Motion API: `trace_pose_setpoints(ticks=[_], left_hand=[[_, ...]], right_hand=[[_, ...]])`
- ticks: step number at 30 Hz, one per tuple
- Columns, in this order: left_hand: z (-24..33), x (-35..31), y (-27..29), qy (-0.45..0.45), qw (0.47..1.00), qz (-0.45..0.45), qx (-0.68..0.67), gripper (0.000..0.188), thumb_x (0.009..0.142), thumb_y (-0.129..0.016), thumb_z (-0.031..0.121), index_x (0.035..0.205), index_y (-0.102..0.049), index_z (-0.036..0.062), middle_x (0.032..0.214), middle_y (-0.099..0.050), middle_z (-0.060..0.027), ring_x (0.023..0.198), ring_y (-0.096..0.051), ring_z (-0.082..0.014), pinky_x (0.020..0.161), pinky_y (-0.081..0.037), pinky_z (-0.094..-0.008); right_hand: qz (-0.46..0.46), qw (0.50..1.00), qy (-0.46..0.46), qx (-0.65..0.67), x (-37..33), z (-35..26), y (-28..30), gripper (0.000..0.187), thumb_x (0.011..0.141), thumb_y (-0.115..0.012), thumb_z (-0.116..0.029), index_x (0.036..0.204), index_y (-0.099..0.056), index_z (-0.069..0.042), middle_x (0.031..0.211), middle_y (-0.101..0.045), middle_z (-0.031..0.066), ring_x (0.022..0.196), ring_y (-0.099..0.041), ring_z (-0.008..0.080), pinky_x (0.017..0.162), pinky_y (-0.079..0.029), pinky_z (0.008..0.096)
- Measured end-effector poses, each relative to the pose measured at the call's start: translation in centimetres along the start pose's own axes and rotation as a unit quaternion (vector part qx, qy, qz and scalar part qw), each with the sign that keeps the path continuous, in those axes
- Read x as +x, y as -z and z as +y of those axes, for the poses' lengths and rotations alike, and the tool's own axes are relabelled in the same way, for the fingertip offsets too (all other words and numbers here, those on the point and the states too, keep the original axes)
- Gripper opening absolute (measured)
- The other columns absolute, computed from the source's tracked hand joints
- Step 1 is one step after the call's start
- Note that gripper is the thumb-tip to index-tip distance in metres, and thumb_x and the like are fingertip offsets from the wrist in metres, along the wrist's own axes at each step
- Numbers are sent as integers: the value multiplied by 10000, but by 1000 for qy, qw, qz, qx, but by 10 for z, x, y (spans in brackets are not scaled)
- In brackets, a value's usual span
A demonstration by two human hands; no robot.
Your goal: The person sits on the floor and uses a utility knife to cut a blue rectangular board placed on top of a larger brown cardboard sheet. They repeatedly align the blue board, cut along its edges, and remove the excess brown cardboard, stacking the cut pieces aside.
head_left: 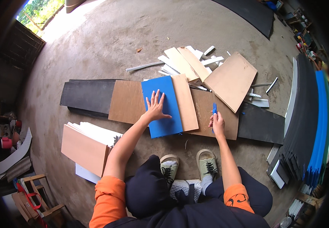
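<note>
My left hand [156, 109] lies flat with spread fingers on a blue foam-like sheet [167, 127]. Partly covered by that sheet, a tan sheet [186, 104] shows along its right side. Both rest across a brown board [126, 99], which lies on a long black sheet [88, 95] on the floor. To the right, my right hand [217, 124] is closed around a blue utility knife [214, 108], held above the brown board and apart from the blue sheet. Whether its blade is out I cannot make out.
Tan panels [233, 79] and white offcuts [168, 68] are heaped beyond the board. A stack of tan and white sheets [84, 148] sits at near left. Black sheets [299, 117] and blue sheets [318, 129] line the right side. A wooden frame [39, 190] stands lower left.
</note>
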State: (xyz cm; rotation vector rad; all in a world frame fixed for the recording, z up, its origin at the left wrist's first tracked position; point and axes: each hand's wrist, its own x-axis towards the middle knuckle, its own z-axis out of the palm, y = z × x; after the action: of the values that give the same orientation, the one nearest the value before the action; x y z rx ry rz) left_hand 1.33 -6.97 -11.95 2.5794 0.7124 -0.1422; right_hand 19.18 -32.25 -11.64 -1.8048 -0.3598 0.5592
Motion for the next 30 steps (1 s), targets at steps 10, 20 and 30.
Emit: trace_pose_setpoints(ticks=[10,20,30], left_hand=[[14,-5,-10,45,998,-34,19,1422,359,-730,675,1395,42,83,1440,123,-179,1301,205,-364,932,101,-648],[11,-3,-5,45,999,7,-13,1398,327,-759,622,1408,-6,153,1449,66,-169,1316,157,-359,952,97,-635],[10,-5,-2,44,998,9,-39,1355,335,-774,583,1410,-42,204,1453,58,-161,1324,142,-345,966,103,-616]], right_hand=[[-88,967,-167,170,17,-47,-78,419,885,-434,-460,702,-406,-84,467,-319,-40,336,-334,55,304,-303,223],[-209,965,1,-157,72,-64,-145,243,874,-392,-132,1037,-321,33,600,-536,150,474,-562,227,373,-417,318],[-150,823,105,-538,113,-87,-200,219,824,-418,-130,940,-461,50,785,-623,243,760,-633,350,669,-500,422]])
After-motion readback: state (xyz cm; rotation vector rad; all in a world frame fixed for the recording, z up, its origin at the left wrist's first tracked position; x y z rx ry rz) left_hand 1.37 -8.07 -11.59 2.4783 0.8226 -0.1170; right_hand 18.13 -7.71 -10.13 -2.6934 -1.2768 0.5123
